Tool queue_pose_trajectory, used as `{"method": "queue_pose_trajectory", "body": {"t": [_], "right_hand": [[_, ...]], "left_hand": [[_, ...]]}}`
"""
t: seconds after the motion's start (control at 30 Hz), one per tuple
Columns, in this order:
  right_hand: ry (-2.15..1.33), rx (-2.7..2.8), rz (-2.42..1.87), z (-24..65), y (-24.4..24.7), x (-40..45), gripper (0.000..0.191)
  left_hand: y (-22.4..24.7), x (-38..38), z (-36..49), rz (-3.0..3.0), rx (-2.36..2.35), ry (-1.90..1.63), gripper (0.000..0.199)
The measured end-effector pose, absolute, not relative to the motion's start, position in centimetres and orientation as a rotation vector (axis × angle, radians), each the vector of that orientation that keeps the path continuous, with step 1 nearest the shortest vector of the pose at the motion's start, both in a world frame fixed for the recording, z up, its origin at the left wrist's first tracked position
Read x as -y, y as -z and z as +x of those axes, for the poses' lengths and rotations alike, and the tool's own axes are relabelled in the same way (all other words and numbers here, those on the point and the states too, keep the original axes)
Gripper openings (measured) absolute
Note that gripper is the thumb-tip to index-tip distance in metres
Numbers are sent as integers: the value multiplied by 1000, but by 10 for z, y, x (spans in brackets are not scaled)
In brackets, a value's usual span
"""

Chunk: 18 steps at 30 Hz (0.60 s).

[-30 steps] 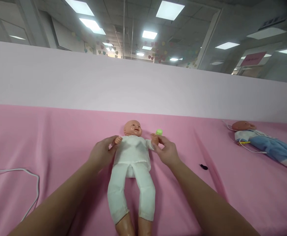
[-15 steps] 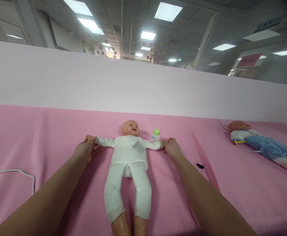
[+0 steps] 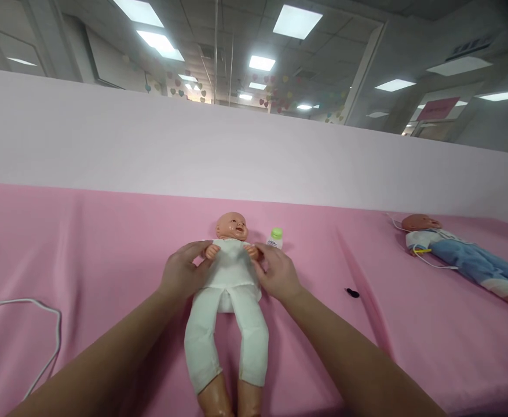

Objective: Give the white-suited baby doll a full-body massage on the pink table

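Observation:
A baby doll point(image 3: 231, 266) in a white top and white trousers lies on its back on the pink cloth, its head away from me and its bare feet toward me. My left hand point(image 3: 187, 269) is closed around the doll's arm on the left, with the doll's small fist showing at my fingertips near its chest. On the other side my right hand point(image 3: 278, 272) grips the doll's other arm, bent in the same way. Both doll fists rest close to its shoulders. Just behind my right hand stands a small bottle point(image 3: 275, 236) with a green cap, its lower part hidden.
At the far right lies a second doll point(image 3: 471, 252) in blue trousers, with thin white tubing about it. A small black object point(image 3: 352, 293) is on the pink cloth point(image 3: 123, 231). A white cable point(image 3: 57, 330) runs at the left. Behind rises a white partition point(image 3: 236, 156).
Both my hands have moved inward with the doll's arms. The arms were stretched out sideways and are now folded in toward its chest.

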State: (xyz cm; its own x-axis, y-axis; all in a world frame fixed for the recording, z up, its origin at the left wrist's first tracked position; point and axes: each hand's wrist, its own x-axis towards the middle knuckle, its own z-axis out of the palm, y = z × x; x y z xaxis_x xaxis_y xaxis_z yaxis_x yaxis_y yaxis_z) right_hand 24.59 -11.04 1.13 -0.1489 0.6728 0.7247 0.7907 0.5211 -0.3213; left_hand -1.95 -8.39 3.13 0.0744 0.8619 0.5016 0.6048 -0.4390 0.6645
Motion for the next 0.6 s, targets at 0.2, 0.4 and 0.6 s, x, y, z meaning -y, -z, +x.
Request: {"method": "queue_pose_trajectory", "body": {"t": [0.2, 0.4, 0.6], "right_hand": [[246, 2222, -962, 233, -13, 115, 36], [70, 1973, -1094, 239, -5, 111, 37], [-289, 1161, -1344, 282, -4, 93, 61]], "left_hand": [[-19, 69, -27, 2498, -1383, -1015, 35], [-26, 75, -27, 2293, -1369, -1078, 33], [-37, 70, -40, 1459, -1452, -1478, 32]]}}
